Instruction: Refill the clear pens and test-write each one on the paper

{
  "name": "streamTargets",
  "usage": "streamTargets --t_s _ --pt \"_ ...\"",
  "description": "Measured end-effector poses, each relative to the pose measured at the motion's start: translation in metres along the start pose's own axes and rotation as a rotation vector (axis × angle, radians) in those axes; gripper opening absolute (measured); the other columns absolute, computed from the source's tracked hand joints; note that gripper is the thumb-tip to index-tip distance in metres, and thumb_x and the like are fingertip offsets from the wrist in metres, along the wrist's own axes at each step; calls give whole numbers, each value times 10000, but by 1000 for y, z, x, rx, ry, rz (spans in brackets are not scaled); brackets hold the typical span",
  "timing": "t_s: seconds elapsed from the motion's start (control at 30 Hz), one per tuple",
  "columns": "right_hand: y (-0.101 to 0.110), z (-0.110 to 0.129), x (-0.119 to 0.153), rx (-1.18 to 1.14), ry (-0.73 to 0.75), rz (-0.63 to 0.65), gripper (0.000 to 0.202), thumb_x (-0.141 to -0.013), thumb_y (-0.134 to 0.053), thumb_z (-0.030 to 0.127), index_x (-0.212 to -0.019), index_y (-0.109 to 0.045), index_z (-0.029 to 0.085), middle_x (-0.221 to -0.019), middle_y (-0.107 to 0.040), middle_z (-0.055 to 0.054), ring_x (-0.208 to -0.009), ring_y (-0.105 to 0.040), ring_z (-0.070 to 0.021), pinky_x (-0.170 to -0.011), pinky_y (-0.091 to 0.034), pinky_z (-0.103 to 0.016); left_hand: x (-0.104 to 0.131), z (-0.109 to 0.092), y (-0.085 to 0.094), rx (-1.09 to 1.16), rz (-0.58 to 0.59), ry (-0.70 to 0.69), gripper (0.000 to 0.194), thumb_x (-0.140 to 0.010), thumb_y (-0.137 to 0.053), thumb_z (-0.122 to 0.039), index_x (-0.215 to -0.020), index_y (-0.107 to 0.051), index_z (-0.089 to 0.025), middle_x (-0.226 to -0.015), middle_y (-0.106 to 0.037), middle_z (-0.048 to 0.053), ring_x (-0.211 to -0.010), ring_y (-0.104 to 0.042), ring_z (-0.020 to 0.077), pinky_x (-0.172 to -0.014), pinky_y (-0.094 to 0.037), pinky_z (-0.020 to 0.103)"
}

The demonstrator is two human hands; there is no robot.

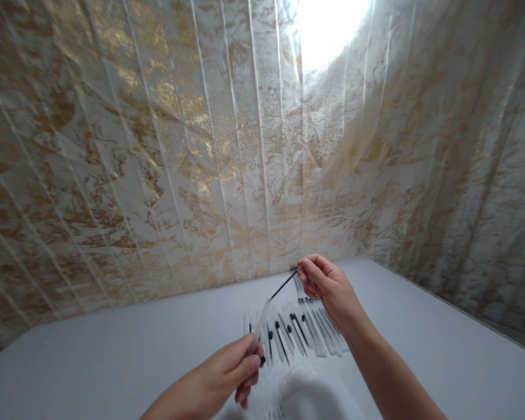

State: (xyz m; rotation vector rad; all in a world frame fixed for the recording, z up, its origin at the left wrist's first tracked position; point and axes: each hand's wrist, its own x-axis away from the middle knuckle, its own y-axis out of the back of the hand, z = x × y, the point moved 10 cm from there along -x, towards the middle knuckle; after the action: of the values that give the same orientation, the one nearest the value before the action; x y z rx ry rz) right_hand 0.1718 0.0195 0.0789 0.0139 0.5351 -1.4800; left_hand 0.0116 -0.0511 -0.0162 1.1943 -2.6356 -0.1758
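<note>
My left hand (234, 367) is closed around the lower part of a whitish, see-through pen barrel (262, 321), which tilts up to the right. A small black piece (262, 360), which looks like a pen cap, shows beside the fingers of that hand. Between the fingertips of my right hand (330, 286) is the upper end of a thin black pen refill (283, 284). The refill slants down to the left, and its lower end meets the barrel's top; how far it sits inside is unclear. Both hands are above the white table (114, 356).
Beyond my left hand lies a row of clear pen barrels (321, 335) and black-tipped pen parts (282, 341). Several black caps (308, 300) lie farther back, partly behind my right hand. A shiny gold-and-silver patterned curtain (227, 146) hangs behind the table.
</note>
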Motion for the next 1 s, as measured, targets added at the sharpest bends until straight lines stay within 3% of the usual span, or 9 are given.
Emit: streamTargets --t_s 0.3,0.57,0.7,0.77,0.83,1.0 --pt "-1 -6 -1 71 -56 57 331 -706 -735 462 -702 -573 174 -507 -443 82 -420 -284 -51 -407 -201 -192 7 5 -7 -71 95 52 352 -905 -409 -548 -906 -438 -197 -724 -441 -53 -623 -483 105 -641 -384 259" --pt "-19 -17 6 110 -82 110 327 -726 -717 467 -694 -575 174 -496 -388 94 -439 -255 -54 -418 -175 -190 10 -14 -15 71 128 -33 357 -895 -459 -549 -875 -444 -193 -711 -411 -58 -581 -440 82 -742 -448 328" --pt "-58 -41 26 161 -220 325 409 -731 -689 544 -881 -633 168 -529 -418 87 -449 -315 -64 -425 -218 -192 5 -30 0 233 -2 -145 381 -862 -525 -561 -902 -471 -186 -681 -380 -75 -556 -402 70 -780 -467 355" --pt "-74 -48 36 143 -234 401 454 -728 -713 514 -1023 -611 185 -596 -469 75 -503 -390 -80 -462 -289 -199 4 -34 13 288 -116 -190 389 -859 -539 -554 -928 -502 -173 -672 -376 -73 -576 -424 77 -758 -462 323" --pt "-85 -52 42 121 -213 453 429 -716 -757 437 -1037 -603 196 -668 -501 60 -590 -453 -99 -531 -356 -213 4 -34 23 343 -210 -203 388 -862 -546 -541 -950 -521 -163 -686 -398 -62 -613 -464 87 -721 -447 286" --pt "-87 -59 42 116 -123 385 295 -715 -770 379 -902 -654 183 -674 -497 43 -631 -460 -121 -543 -373 -226 5 -35 30 456 -291 -248 366 -859 -578 -495 -950 -544 -142 -700 -421 -57 -558 -370 58 -772 -465 330"
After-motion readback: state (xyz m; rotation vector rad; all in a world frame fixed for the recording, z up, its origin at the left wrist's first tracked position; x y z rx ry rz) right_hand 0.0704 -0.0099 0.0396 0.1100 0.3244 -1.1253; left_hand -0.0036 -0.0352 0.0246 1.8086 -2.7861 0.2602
